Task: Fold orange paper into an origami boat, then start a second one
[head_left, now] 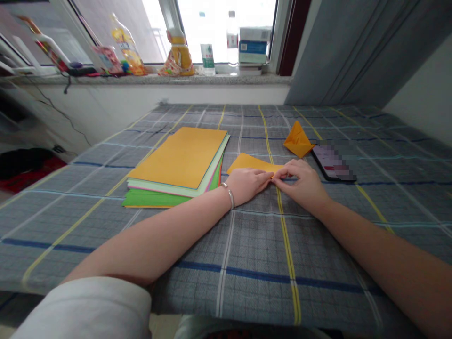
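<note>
A folded sheet of orange paper (252, 163) lies on the plaid cloth in front of me, its near edge hidden under my fingers. My left hand (250, 184) rests flat over that edge with fingers stretched out to the right. Thumb and fingers of my right hand (302, 182) pinch the paper's right end, close to my left fingertips. Beyond my right hand stands a folded orange paper boat (298, 140). Left of my hands is a stack of coloured paper (180, 157), orange on top, with white, pink and green sheets below.
A phone (334, 162) lies right of the paper boat. The plaid cloth (183, 282) covers the whole surface. Along the windowsill (219, 80) at the back stand bottles, a yellow jug (181, 54) and several boxes (253, 46).
</note>
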The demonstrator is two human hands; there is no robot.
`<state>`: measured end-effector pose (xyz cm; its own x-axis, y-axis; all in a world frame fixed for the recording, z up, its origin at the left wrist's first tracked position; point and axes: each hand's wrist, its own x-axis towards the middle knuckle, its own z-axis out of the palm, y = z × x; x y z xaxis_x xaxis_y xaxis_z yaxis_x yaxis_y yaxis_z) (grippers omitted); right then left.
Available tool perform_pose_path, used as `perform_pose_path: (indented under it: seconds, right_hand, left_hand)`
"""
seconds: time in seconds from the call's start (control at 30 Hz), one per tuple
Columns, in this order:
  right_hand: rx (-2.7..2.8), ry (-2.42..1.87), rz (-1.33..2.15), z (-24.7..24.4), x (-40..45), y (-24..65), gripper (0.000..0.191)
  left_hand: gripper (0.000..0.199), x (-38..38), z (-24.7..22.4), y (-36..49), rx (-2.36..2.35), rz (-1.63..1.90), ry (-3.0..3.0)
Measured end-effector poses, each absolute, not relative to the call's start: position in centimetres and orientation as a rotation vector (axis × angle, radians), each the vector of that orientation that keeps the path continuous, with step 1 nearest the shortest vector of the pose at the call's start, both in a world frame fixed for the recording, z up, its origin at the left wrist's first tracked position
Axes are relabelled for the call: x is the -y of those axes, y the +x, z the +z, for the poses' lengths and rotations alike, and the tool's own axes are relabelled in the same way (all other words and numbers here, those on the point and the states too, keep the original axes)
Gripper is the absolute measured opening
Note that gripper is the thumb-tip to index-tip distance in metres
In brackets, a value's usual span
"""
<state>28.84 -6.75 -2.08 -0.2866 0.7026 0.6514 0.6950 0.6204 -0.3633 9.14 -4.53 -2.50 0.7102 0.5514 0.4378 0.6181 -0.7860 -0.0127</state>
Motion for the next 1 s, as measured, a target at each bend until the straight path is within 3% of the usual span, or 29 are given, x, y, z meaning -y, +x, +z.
perform_pose_path:
  seconds: [0.2,0.73,0.87,1.0]
  right_hand:
    - [2.055,-1.020,0.038,-2.4,6.5,28.9,0.008]
    - [2.317,-1.128,-0.477,-1.4,7.8,28.5,0.009]
    - [2.374,-1.171,-0.440,-1.1,7.7,29.4,0.008]
    - [2.274,-1.383,-0.192,-1.7,6.9,30.5,0.011]
  left_hand:
    - [0.028,4.5,-2.4,9.1,0.912,-0.605,-2.785]
    - [0.031,4.5,-2.2,9.1,0.765,-0.477,-2.771]
    - [0.033,4.2,-2.4,8.9,0.750,-0.460,-2.814]
    - [0.035,4.1,-2.2,8.7,0.658,-0.442,-2.940]
